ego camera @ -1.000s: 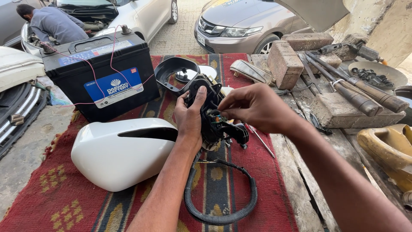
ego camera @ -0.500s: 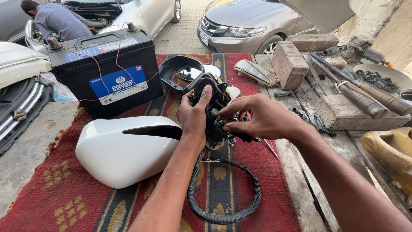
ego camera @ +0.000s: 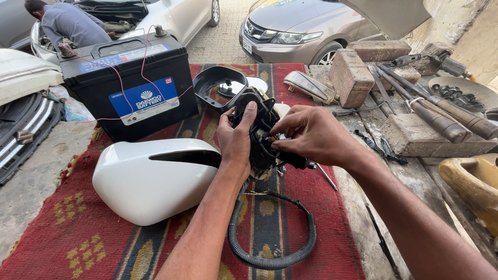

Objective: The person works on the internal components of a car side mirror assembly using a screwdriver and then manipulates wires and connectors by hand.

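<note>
My left hand (ego camera: 236,140) grips a black car-mirror motor assembly (ego camera: 261,136) upright over a red patterned rug (ego camera: 78,233). My right hand (ego camera: 311,136) pinches small wires and a connector at the assembly's right side. A black corrugated cable loop (ego camera: 275,254) hangs from the assembly and lies on the rug. A white mirror cover shell (ego camera: 153,179) rests on the rug just left of my left forearm.
A black car battery (ego camera: 129,85) with pink wires stands at the back left. A black mirror frame (ego camera: 218,85) lies behind the assembly. Bricks (ego camera: 350,78), hammers (ego camera: 441,116) and a screwdriver (ego camera: 324,176) sit on the wooden bench at right. A person leans into a white car behind.
The view has shifted slightly. My right fingers have moved down and closer onto the wires at the assembly's side; my left hand keeps its grip.
</note>
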